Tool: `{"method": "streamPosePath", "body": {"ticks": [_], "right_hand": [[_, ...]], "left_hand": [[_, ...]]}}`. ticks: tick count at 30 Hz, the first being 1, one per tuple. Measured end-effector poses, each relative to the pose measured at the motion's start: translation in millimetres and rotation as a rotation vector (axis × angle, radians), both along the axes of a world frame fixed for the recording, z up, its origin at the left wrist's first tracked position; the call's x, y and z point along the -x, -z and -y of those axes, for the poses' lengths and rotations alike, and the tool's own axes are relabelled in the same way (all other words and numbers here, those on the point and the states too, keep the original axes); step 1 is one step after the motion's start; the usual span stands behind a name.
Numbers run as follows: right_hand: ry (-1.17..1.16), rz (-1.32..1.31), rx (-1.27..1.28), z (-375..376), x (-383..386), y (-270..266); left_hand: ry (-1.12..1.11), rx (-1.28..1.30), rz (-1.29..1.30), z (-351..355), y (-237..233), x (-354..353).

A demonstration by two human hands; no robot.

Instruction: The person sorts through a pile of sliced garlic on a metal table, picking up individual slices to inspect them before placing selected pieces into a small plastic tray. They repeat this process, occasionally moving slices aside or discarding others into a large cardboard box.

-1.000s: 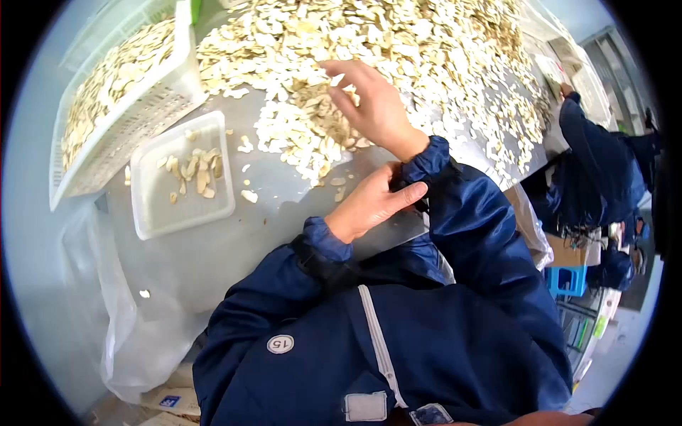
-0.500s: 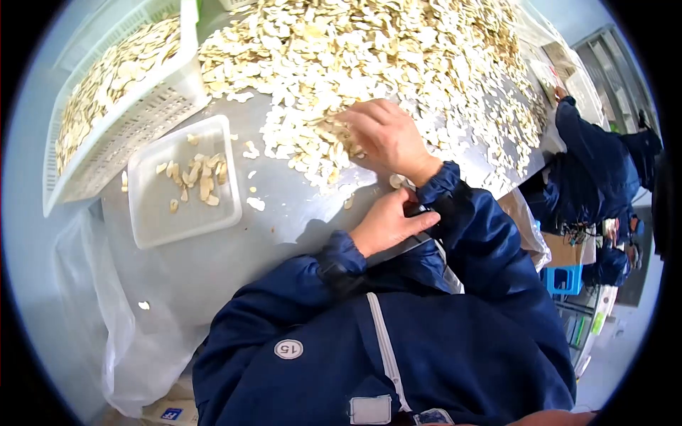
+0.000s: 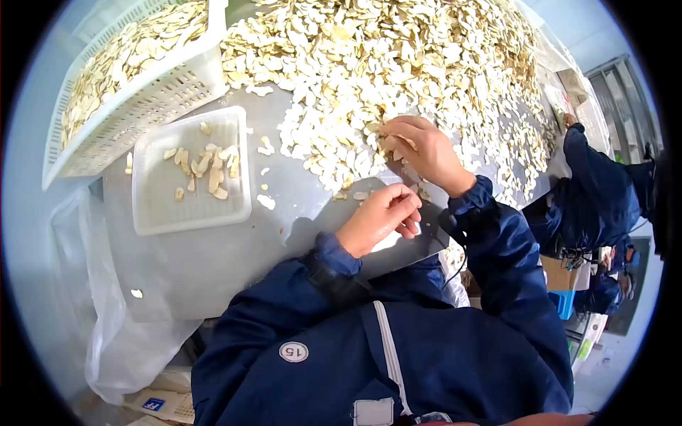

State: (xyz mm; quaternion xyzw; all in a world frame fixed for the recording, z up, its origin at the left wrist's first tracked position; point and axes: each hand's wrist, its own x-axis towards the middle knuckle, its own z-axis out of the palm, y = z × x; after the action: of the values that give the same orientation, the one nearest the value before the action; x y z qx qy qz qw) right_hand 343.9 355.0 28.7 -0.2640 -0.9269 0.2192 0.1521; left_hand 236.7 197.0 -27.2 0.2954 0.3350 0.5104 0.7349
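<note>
A broad heap of pale, dried-looking slices (image 3: 341, 92) covers the far part of the metal table (image 3: 206, 266). At the heap's near edge is my right hand (image 3: 430, 153), its fingers bent together and the tips down among the slices; whatever they pinch is too small to make out. Closer to my body, my left hand (image 3: 380, 219) hovers over the table edge with fingers curled in and thumb pressed against them. Its contents, if any, are hidden. A shallow white plastic tray (image 3: 153, 213) holding several longer tan pieces (image 3: 213, 170) lies left of my hands.
A white perforated basket (image 3: 142, 117) full of similar slices stands at the far left. Clear plastic sheeting (image 3: 121, 341) hangs off the table's left side. At the right, another person in dark blue (image 3: 597, 177) reaches toward the table. A blue stool (image 3: 565, 302) stands beyond.
My right hand has moved right and slightly nearer, its fingers now at the slices. The left hand has curled its fingers closed. The view has shifted a little.
</note>
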Motion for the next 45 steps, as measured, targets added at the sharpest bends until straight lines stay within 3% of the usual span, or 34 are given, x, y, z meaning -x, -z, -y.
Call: {"method": "streamPosePath", "body": {"ticks": [4,10,15,21,27,31,36,40,41,43,45], "right_hand": [[0.026,0.008,-0.378,-2,30,18],[0.093,0.048,-0.216,-1,26,15],[0.017,0.167,-0.08,-6,31,0],[0.174,0.133,-0.179,-31,31,-17],[0.03,0.165,-0.149,-23,35,-13],[-0.053,0.2,-0.31,-21,42,0],[-0.094,0.195,-0.306,-21,41,-10],[-0.087,0.218,0.074,-1,76,-45],[-0.095,0.294,0.304,8,90,-54],[-0.198,-0.024,0.812,21,112,-50],[-0.295,-0.185,0.797,24,129,-59]], "left_hand": [[0.041,0.05,0.172,-3,7,8],[0.029,0.02,0.208,-7,10,12],[0.028,0.011,0.239,-13,16,14],[0.087,-0.012,0.179,-11,11,16],[0.093,-0.011,0.206,-11,12,16],[0.089,-0.01,0.187,-9,10,17],[0.085,0.001,0.172,-10,8,16],[0.076,0.002,0.14,-10,13,13],[0.078,0.016,0.119,-12,12,12],[0.072,0.023,0.112,-13,14,12],[0.058,0.019,0.149,-11,18,9]]}}
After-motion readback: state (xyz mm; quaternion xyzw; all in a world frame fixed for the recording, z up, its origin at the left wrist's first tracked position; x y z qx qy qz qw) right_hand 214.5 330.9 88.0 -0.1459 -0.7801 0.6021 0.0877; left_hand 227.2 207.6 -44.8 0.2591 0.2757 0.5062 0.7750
